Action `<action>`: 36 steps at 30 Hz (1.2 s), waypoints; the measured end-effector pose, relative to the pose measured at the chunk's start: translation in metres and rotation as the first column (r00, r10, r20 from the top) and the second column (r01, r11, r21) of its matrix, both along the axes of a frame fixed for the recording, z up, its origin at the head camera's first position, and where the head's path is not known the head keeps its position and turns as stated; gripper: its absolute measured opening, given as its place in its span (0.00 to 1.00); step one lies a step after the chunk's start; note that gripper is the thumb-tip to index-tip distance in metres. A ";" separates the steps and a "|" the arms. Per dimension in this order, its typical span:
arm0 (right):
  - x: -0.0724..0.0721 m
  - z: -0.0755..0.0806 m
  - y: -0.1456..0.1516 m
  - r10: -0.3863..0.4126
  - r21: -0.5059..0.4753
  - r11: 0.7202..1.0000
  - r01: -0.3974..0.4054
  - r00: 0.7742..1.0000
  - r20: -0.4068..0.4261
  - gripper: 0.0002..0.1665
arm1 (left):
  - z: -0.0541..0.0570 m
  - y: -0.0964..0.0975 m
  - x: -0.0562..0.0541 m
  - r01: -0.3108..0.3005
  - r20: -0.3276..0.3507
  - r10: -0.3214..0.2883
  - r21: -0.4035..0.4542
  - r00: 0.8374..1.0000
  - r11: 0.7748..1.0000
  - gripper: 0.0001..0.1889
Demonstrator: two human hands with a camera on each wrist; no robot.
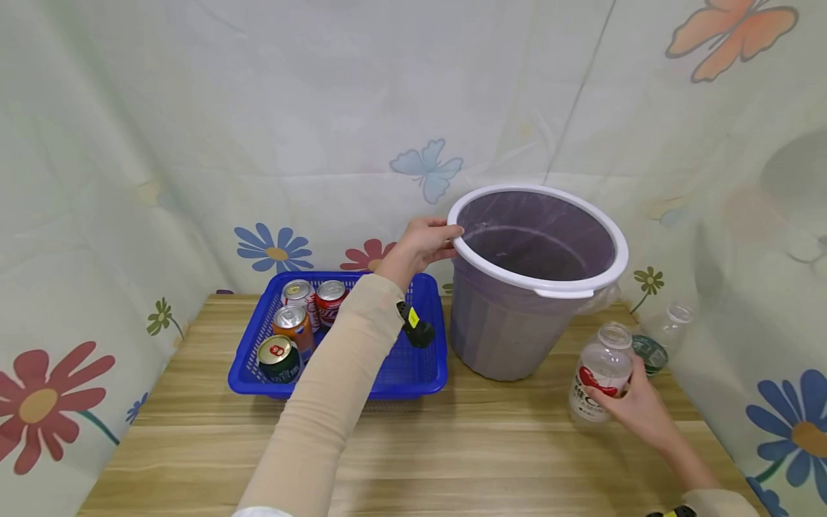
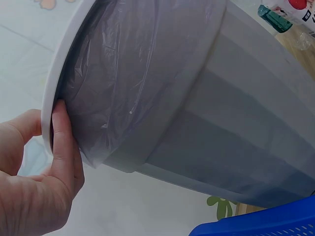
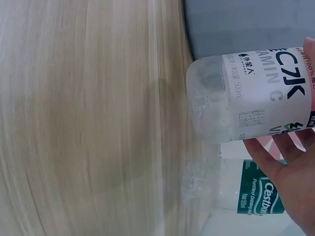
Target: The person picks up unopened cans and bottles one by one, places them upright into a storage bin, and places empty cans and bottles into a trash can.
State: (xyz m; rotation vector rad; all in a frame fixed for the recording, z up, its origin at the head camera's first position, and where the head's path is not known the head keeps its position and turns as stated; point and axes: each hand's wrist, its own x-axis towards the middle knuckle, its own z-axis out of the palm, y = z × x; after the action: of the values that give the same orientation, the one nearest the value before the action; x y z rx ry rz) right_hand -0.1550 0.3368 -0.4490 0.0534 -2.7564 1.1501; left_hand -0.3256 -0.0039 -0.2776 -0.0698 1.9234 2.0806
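My left hand pinches the white rim of a grey trash can at its left side, thumb outside the ring and fingers under it. The can leans slightly and has a clear plastic liner inside. In my right hand is a clear plastic bottle with a white label and red cherries, held upright and uncapped close over the table. Just behind it stands a second clear bottle with a green label, partly hidden by my hand in the head view.
Left of the can sits a blue plastic basket with several drink cans grouped at its left side. All stand on a wood-grain table. A flowered curtain closes off the back and both sides.
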 end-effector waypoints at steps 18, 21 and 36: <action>-0.002 0.029 0.022 0.028 0.078 0.997 -0.017 0.990 -0.138 0.53 | -0.002 0.007 -0.004 0.015 -0.006 -0.015 0.009 1.000 1.000 0.21; -0.002 0.037 0.023 0.035 0.079 0.997 -0.026 0.992 -0.122 0.53 | -0.002 0.007 -0.004 0.018 -0.003 -0.017 0.019 1.000 1.000 0.22; -0.003 0.066 0.026 0.090 0.123 0.990 -0.074 0.987 -0.130 0.53 | -0.002 0.008 -0.005 0.021 -0.008 -0.020 0.021 1.000 1.000 0.20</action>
State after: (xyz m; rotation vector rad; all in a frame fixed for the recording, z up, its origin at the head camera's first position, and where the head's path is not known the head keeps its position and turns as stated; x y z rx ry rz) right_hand -0.1575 0.3624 -0.3826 0.2519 -2.7201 0.9626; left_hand -0.3310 0.0042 -0.2799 -0.0377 1.8976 2.0907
